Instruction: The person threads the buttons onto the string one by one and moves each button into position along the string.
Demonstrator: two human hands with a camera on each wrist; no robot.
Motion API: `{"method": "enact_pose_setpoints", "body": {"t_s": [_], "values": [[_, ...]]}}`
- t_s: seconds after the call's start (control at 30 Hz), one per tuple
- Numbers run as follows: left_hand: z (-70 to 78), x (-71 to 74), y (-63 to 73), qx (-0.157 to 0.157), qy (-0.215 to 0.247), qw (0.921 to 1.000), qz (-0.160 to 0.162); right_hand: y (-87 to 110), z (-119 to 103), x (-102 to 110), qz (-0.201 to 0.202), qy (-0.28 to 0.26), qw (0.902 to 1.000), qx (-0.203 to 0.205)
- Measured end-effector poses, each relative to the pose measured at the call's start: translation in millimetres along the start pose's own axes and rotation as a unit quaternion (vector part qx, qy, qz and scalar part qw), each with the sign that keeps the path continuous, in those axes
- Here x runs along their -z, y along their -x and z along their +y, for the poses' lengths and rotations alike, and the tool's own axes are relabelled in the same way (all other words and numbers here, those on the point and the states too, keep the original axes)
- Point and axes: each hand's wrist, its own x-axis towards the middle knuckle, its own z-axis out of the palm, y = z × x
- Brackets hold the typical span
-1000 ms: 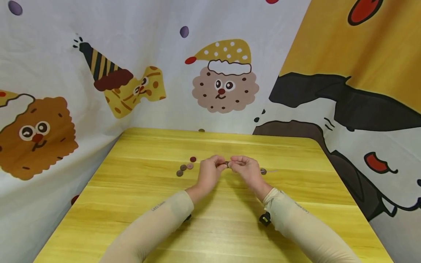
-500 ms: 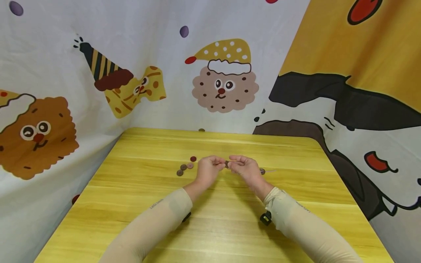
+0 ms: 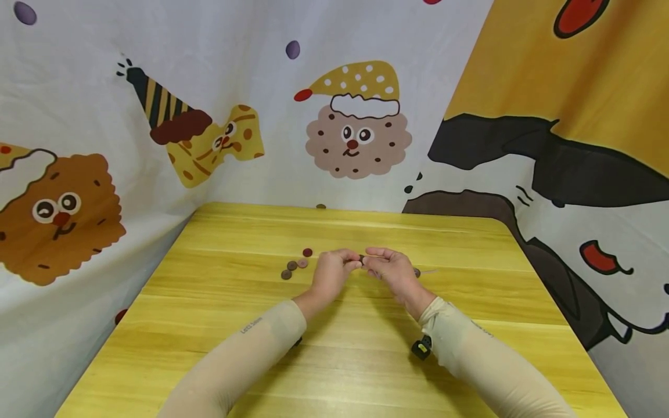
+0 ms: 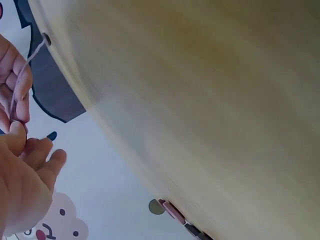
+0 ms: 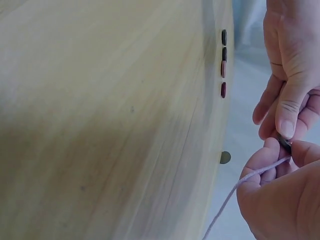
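Observation:
Above the middle of the table, my two hands meet fingertip to fingertip at a small dark button (image 5: 285, 143). My left hand (image 3: 330, 274) pinches the button between thumb and finger. With thumb and forefinger right at the button's edge, my right hand (image 3: 396, 271) pinches a pale lilac string (image 5: 236, 189). The string runs from these fingertips across the right fingers and down to a brown button (image 3: 416, 272) on the table. A short tail of it lies beyond that button. Whether the string passes through the pinched button, I cannot tell; fingertips cover its holes.
Left of my hands on the wooden table (image 3: 334, 371) lie a dark red button (image 3: 307, 252), a pink button (image 3: 302, 263) and two brown buttons (image 3: 289, 270). A printed curtain (image 3: 251, 64) hangs behind the table's far edge.
Both hands stay nearly in place, with small finger shifts around the pinched button. The brown button on the string and its tail have slid slightly left, toward my right hand.

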Motion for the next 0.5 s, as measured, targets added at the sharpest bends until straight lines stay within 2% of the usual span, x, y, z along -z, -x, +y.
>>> {"method": "enact_pose_setpoints", "body": {"t_s": [0.1,0.23,0.4,0.5], "values": [[1.3,-0.4,0.7,-0.020,-0.041,0.9990,0.001,-0.7,-0.4,-0.5,0.005,-0.002,1.0000,-0.002],[-0.2,-1.4,1.7,-0.037,-0.070,0.9967,-0.020,-0.2,-0.9,-0.1,0.006,-0.001,1.0000,0.002],[-2.1,-2.0,1.6,-0.052,-0.053,0.9967,-0.033,1.6,0.8,1.4,-0.001,0.005,0.9999,0.010],[-2.2,-1.6,1.0,-0.045,-0.050,0.9971,-0.036,2.2,2.2,1.7,-0.009,0.016,0.9996,0.023]]}}
